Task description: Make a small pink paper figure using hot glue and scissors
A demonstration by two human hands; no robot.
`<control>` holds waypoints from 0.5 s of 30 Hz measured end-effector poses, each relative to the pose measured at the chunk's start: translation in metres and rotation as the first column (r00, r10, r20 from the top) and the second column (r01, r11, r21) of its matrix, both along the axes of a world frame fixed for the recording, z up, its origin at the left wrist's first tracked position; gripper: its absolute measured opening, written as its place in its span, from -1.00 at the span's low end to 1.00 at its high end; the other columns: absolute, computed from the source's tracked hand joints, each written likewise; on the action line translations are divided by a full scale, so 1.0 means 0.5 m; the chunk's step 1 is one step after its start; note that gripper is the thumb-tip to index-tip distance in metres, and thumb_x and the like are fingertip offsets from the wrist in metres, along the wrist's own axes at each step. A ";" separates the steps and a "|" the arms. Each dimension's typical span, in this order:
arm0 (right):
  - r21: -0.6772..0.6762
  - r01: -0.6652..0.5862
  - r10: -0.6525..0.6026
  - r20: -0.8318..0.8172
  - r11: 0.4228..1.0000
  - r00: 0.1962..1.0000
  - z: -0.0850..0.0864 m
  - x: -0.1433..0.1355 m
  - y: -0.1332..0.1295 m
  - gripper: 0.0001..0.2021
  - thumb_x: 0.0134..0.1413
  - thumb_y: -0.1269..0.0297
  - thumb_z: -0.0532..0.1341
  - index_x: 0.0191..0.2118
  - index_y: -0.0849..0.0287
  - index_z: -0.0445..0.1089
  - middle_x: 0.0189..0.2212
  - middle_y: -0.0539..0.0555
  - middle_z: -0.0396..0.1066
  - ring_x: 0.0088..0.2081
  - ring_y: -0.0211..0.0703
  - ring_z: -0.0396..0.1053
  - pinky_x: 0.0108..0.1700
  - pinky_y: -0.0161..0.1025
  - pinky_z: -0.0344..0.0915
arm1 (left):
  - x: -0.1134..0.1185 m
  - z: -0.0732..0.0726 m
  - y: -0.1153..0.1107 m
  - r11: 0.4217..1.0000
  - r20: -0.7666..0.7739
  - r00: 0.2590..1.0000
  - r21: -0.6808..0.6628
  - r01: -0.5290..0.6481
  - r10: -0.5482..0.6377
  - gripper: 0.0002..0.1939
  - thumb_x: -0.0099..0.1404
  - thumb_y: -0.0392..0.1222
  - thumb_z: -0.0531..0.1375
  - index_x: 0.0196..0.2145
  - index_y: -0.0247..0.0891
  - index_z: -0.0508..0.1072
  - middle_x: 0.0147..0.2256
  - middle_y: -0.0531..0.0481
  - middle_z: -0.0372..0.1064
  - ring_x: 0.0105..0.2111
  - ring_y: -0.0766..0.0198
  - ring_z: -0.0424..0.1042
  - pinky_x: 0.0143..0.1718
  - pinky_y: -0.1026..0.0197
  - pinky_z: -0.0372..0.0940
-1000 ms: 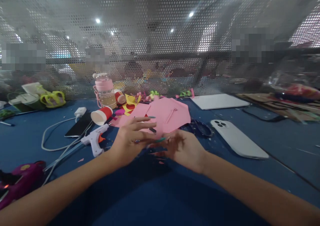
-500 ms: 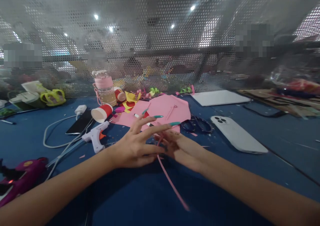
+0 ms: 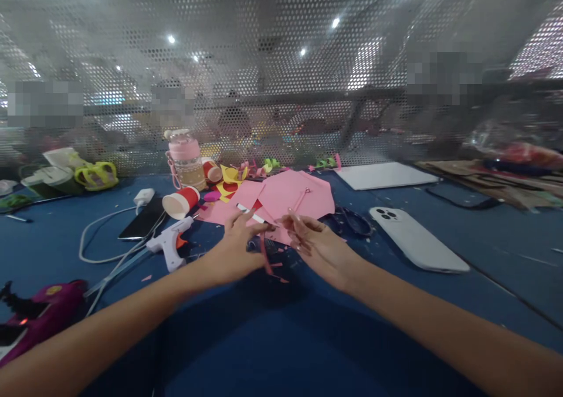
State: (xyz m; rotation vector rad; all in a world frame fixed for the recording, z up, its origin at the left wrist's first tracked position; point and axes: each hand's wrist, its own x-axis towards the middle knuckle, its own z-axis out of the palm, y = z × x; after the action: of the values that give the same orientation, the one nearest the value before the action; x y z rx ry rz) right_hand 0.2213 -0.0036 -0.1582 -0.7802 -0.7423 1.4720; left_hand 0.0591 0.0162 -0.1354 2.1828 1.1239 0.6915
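Note:
My left hand (image 3: 240, 250) is closed with its fingertips on a narrow pink paper strip (image 3: 265, 253), whose curved lower part hangs beside the thumb. Facing it, my right hand (image 3: 321, 247) pinches with thumb and fingers. A thin, blurred end of the strip seems to reach these fingertips. Just beyond both hands lie pink paper sheets (image 3: 299, 192), with a thin rolled pink piece (image 3: 302, 199) on top. A white marker (image 3: 250, 213) rests on the paper near my left fingers. Dark-handled scissors (image 3: 356, 222) lie beyond my right hand.
To the left are a white glue gun (image 3: 169, 241), a red paper cup (image 3: 188, 199), a black phone (image 3: 145, 218) with a cable, and a purple tool (image 3: 48, 309). A bottle (image 3: 187, 162) stands behind. A white phone (image 3: 416, 238) lies right; a perforated metal screen (image 3: 281, 109) closes the back.
My hands have drawn apart, the left lowering its raised fingers. The strip's long tail, which trailed toward me, no longer hangs there; a shorter curved part shows by my left thumb.

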 end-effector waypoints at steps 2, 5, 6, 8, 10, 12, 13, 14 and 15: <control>0.015 -0.036 0.036 0.055 0.999 0.998 -0.002 -0.005 -0.004 -0.78 -0.57 0.16 0.43 -0.60 0.05 0.50 -0.55 -0.07 0.48 -0.44 -0.36 0.35 -0.35 -0.41 0.25 | 0.002 0.015 0.009 0.938 0.267 0.962 -0.344 0.031 0.066 -0.67 -0.07 -0.30 0.12 -0.27 -0.28 0.46 -0.13 -0.17 0.34 -0.05 -0.08 0.23 -0.14 -0.02 0.22; 0.041 -0.085 0.077 0.159 0.996 0.984 -0.010 -0.011 -0.010 -0.83 -0.48 0.18 0.41 -0.61 0.07 0.50 -0.58 -0.05 0.48 -0.45 -0.35 0.37 -0.30 -0.37 0.26 | 0.007 0.024 0.017 0.763 0.521 0.806 -0.630 0.143 0.279 -0.75 0.06 -0.10 0.09 -0.44 -0.34 0.45 -0.35 -0.14 0.41 -0.31 0.13 0.37 -0.30 0.13 0.27; 0.055 -0.094 0.082 0.195 0.994 0.977 -0.013 -0.013 -0.012 -0.85 -0.46 0.19 0.41 -0.61 0.07 0.50 -0.58 -0.05 0.48 -0.46 -0.35 0.37 -0.30 -0.36 0.26 | 0.008 0.021 0.019 0.743 0.551 0.766 -0.652 0.148 0.332 -0.75 0.07 -0.08 0.12 -0.48 -0.34 0.44 -0.40 -0.12 0.40 -0.36 0.19 0.37 -0.32 0.18 0.27; 0.066 -0.118 0.096 0.273 0.991 0.957 -0.018 -0.016 -0.016 -0.87 -0.46 0.23 0.41 -0.62 0.07 0.50 -0.60 -0.06 0.47 -0.50 -0.35 0.36 -0.34 -0.35 0.26 | 0.009 0.010 0.023 0.762 0.573 0.731 -0.638 0.115 0.370 -0.78 0.02 -0.09 0.20 -0.54 -0.33 0.43 -0.49 -0.06 0.38 -0.42 0.28 0.35 -0.34 0.24 0.25; 0.047 -0.143 0.118 0.356 0.989 0.927 -0.021 -0.019 -0.021 -0.88 -0.46 0.26 0.40 -0.62 0.08 0.50 -0.63 -0.06 0.46 -0.56 -0.36 0.33 -0.42 -0.35 0.24 | 0.008 -0.002 0.026 0.805 0.575 0.739 -0.589 0.076 0.351 -0.82 -0.03 -0.14 0.26 -0.58 -0.33 0.42 -0.56 0.00 0.34 -0.44 0.31 0.34 -0.33 0.25 0.24; 0.014 -0.159 0.138 0.421 0.987 0.897 -0.020 -0.022 -0.025 -0.90 -0.45 0.29 0.39 -0.61 0.09 0.50 -0.64 -0.05 0.46 -0.60 -0.36 0.30 -0.48 -0.34 0.21 | 0.006 -0.008 0.029 0.845 0.563 0.767 -0.532 0.053 0.306 -0.82 -0.03 -0.15 0.26 -0.62 -0.32 0.41 -0.56 0.00 0.35 -0.41 0.28 0.36 -0.28 0.21 0.24; -0.004 -0.161 0.146 0.436 0.987 0.888 -0.018 -0.023 -0.027 -0.90 -0.44 0.29 0.38 -0.60 0.10 0.50 -0.64 -0.04 0.46 -0.60 -0.35 0.31 -0.48 -0.34 0.22 | 0.004 -0.008 0.030 0.874 0.555 0.784 -0.485 0.034 0.278 -0.82 -0.02 -0.16 0.25 -0.63 -0.31 0.40 -0.52 -0.02 0.38 -0.37 0.26 0.38 -0.24 0.17 0.24; -0.018 -0.164 0.155 0.440 0.986 0.885 -0.017 -0.024 -0.028 -0.89 -0.44 0.30 0.38 -0.59 0.10 0.51 -0.62 -0.04 0.47 -0.57 -0.34 0.33 -0.45 -0.33 0.23 | 0.003 -0.008 0.030 0.914 0.551 0.801 -0.405 0.012 0.233 -0.81 0.00 -0.16 0.24 -0.64 -0.30 0.40 -0.45 -0.05 0.41 -0.30 0.22 0.38 -0.18 0.12 0.22; -0.031 -0.174 0.170 0.435 0.984 0.884 -0.017 -0.025 -0.028 -0.87 -0.45 0.31 0.38 -0.57 0.10 0.51 -0.60 -0.03 0.48 -0.53 -0.31 0.36 -0.40 -0.31 0.25 | 0.003 -0.006 0.029 0.954 0.542 0.820 -0.299 -0.016 0.184 -0.82 0.02 -0.17 0.23 -0.64 -0.30 0.41 -0.36 -0.08 0.43 -0.22 0.17 0.37 -0.12 0.06 0.20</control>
State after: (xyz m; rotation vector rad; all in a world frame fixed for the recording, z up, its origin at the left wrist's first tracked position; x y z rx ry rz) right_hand 0.2088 -0.0174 -0.1666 -1.0788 -1.1836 1.4636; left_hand 0.0604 0.0307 -0.1386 1.5274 0.9477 1.0677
